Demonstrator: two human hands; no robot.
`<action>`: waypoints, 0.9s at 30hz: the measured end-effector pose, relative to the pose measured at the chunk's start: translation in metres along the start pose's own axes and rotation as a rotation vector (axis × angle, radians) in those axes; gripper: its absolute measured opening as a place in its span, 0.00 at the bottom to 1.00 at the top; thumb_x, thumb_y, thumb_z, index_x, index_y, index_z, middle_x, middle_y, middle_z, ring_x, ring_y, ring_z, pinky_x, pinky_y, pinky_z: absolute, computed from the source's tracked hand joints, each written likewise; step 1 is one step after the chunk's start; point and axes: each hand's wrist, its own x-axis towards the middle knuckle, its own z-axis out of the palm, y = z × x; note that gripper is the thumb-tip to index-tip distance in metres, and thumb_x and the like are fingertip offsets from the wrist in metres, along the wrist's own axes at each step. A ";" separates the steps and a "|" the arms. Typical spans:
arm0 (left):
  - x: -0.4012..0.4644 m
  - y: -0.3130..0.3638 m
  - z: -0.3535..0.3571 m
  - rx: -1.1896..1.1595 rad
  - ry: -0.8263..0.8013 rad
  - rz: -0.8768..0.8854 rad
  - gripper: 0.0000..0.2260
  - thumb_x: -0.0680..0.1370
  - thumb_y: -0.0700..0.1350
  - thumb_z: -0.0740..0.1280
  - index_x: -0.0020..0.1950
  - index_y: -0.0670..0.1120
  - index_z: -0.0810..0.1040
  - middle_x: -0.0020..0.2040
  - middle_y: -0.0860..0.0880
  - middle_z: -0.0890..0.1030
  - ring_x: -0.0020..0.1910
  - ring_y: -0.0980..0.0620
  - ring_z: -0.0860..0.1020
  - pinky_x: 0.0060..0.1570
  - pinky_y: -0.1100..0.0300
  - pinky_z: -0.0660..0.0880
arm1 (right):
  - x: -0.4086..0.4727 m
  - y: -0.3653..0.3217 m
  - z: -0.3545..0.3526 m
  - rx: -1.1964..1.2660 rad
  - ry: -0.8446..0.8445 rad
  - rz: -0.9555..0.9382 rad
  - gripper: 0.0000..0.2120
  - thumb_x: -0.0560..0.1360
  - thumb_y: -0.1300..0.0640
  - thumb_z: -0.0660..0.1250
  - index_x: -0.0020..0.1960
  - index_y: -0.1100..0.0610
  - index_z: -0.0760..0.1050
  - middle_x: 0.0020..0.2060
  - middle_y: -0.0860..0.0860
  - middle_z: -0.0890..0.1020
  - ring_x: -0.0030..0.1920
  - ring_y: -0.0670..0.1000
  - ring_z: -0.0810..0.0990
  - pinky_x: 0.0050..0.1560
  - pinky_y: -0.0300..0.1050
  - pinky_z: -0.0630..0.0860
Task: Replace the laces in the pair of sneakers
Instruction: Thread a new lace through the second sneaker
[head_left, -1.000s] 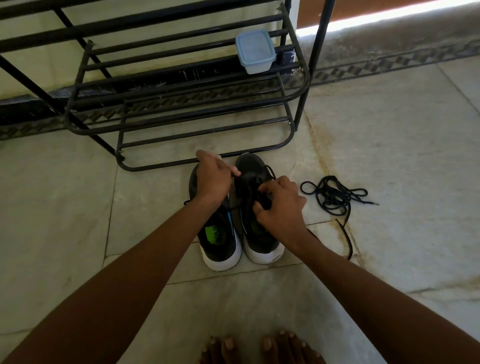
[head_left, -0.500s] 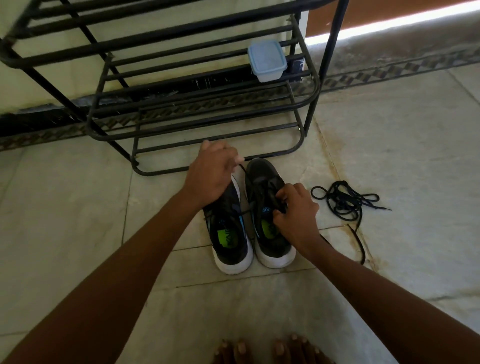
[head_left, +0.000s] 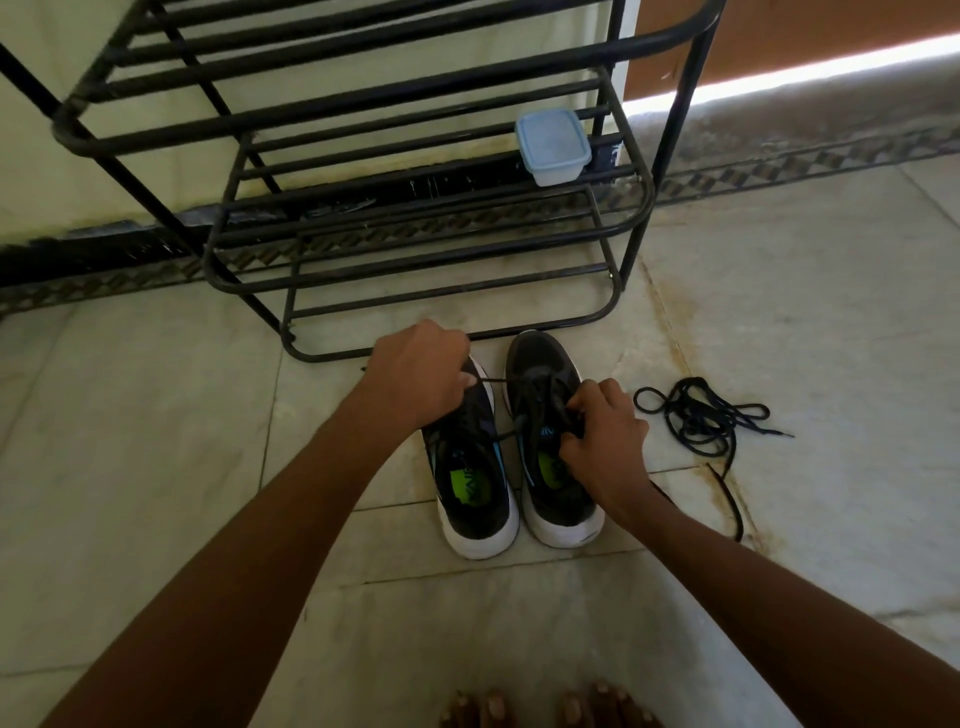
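A pale, stained marble-tile floor (head_left: 779, 322) with thin dark grout lines is carrying everything here. A black metal tube shoe rack (head_left: 415, 249) is standing on it against the wall, where a dark patterned border strip (head_left: 810, 161) is running along the floor's edge. Just in front of the rack, a pair of black sneakers with white soles (head_left: 478, 493) is sitting side by side, toes pointing towards the rack and heels towards the viewer. To the right of the pair, a loose black shoelace (head_left: 701, 415) is lying in a tangled heap on the tile, one end trailing towards the viewer. Bare toes (head_left: 550, 709) are resting on the floor at the bottom edge.
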 end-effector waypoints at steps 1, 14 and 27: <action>-0.001 -0.002 0.003 -0.137 0.001 0.042 0.12 0.81 0.55 0.67 0.55 0.48 0.80 0.51 0.44 0.80 0.45 0.48 0.77 0.44 0.54 0.75 | -0.001 0.000 0.001 -0.004 0.003 -0.002 0.15 0.67 0.61 0.69 0.48 0.50 0.67 0.48 0.49 0.69 0.50 0.51 0.67 0.54 0.55 0.68; -0.027 0.005 -0.026 -0.857 0.009 0.343 0.03 0.78 0.47 0.73 0.48 0.49 0.86 0.35 0.53 0.85 0.34 0.55 0.83 0.35 0.58 0.78 | 0.006 -0.001 -0.005 -0.084 -0.050 -0.043 0.18 0.65 0.52 0.70 0.53 0.50 0.69 0.53 0.49 0.67 0.58 0.53 0.66 0.55 0.52 0.62; -0.025 -0.006 -0.024 -0.803 0.080 0.122 0.03 0.80 0.43 0.71 0.51 0.49 0.84 0.38 0.53 0.85 0.39 0.60 0.83 0.46 0.60 0.80 | 0.041 -0.042 -0.072 1.021 -0.358 -0.100 0.11 0.73 0.64 0.66 0.55 0.62 0.70 0.33 0.62 0.73 0.37 0.58 0.74 0.42 0.52 0.72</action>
